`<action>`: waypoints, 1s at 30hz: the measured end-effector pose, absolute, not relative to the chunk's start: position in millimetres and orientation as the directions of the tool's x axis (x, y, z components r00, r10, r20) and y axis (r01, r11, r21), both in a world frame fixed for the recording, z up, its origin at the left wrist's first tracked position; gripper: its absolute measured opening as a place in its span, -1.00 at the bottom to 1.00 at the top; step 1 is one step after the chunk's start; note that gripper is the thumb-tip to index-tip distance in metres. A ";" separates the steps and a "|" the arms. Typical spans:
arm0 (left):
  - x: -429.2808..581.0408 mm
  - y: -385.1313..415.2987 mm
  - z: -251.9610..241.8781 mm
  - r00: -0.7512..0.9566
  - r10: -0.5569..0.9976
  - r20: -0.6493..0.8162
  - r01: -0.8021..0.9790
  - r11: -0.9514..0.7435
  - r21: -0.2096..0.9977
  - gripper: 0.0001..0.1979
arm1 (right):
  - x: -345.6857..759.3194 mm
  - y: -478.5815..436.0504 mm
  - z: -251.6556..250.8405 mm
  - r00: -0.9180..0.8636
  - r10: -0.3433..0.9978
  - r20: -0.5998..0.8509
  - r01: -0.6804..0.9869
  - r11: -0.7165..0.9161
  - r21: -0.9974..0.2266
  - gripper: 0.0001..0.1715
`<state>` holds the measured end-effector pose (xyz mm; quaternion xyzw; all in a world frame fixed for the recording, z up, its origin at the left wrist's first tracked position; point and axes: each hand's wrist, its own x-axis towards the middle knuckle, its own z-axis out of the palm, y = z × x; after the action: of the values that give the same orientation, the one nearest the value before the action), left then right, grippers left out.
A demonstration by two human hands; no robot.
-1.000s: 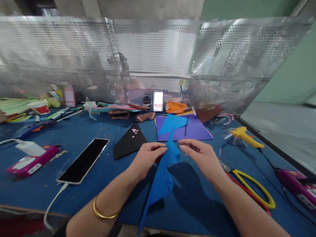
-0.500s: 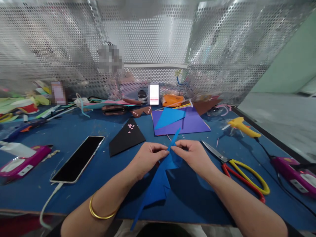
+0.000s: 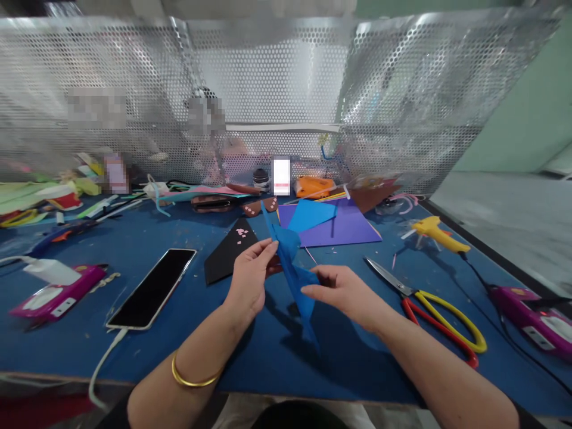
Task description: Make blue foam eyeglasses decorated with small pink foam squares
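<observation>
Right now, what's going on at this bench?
A person holds a folded blue piece above the blue table. The left hand pinches its upper part; the right hand touches its side. A black piece lies just beyond the left hand, and scissors lie to the right, unheld.

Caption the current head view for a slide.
Left hand and right hand hold a blue piece over the table, scissors to the right.

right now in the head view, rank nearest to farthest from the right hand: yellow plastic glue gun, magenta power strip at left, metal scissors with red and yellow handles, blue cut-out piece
1. Blue piece, at the right hand
2. Scissors, right of the hand
3. Glue gun, farther right and back
4. Power strip, far left
</observation>
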<state>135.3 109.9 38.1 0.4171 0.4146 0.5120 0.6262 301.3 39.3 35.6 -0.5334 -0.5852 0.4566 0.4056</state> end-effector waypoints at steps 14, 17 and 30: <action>93.5 101.9 41.6 -0.242 0.965 -0.103 -0.346 0.013 0.938 -0.53 | 325.8 9.8 32.3 -0.062 0.857 0.511 0.932 0.233 -0.279 -0.57; 72.9 78.8 34.4 -0.264 0.962 -0.070 -0.291 -0.010 0.957 -0.56 | 321.5 -4.5 15.4 -0.240 0.857 0.457 0.932 0.335 -0.138 -0.55; 49.4 7.4 17.2 -0.079 0.987 0.143 0.306 -0.112 0.945 -0.79 | 331.5 -49.1 -8.5 -0.192 0.825 0.532 0.957 0.277 -0.084 -0.51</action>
<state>49.4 7.4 17.2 0.5760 0.5611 0.4738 0.3591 331.5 -49.1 -8.5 -0.5860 -0.7602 -0.1344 0.2463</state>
